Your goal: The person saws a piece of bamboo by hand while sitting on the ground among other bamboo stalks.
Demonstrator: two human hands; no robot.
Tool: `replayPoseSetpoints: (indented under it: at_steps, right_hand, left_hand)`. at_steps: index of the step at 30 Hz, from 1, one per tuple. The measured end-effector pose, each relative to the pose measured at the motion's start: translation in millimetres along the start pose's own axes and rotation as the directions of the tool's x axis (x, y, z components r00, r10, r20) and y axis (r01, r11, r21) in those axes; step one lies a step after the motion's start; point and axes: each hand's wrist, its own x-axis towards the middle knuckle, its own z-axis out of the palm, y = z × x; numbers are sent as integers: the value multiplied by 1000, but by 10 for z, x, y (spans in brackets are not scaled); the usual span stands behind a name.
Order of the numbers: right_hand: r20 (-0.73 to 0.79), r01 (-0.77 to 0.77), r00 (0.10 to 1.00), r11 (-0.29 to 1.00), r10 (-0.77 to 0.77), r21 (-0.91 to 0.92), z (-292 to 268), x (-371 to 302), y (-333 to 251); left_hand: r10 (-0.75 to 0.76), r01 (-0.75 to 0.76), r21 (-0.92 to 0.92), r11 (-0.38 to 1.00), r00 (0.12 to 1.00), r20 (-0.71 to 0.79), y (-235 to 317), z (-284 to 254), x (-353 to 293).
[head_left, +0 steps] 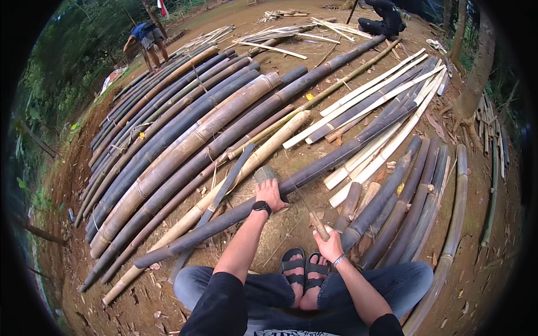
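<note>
Head view: dark bamboo pole [336,159] judged at an unfinished stage

The right hand [330,245] is closed on the wooden handle of a thin-bladed tool [320,227]; the blade points towards the pole, contact not determinable. The left hand [270,195] lies across the pole, fingers extended to a grey-brown block [264,173]; whether they clamp is hidden. The pole slants in front of the sandalled feet [293,262], its far end among pale split strips [364,176]. Done: those strips and, apparently, the shorter dark pieces [386,193] at right. Left: the pole shows no clear split; round poles [162,168] at left also look whole.
</note>
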Motion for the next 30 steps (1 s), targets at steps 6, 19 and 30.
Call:
replayPoseSetpoints:
  at_steps: [6, 19, 30]
  right_hand:
    - [-20, 18, 1000, 999, -19, -39, -94, 138, -322]
    - [36, 11, 999, 997, -8, -76, -424, 198, -406]
    - [-69, 61, 995, 988, -72, -141, -300, 93, -577]
  left_hand:
    - [-29, 29, -13, 999, 999, -12, -63, 262, 530]
    - [-24, 11, -128, 992, 995, -101, -41, 395, 491]
    - [3, -17, -132, 991, 994, -106, -11, 368, 467]
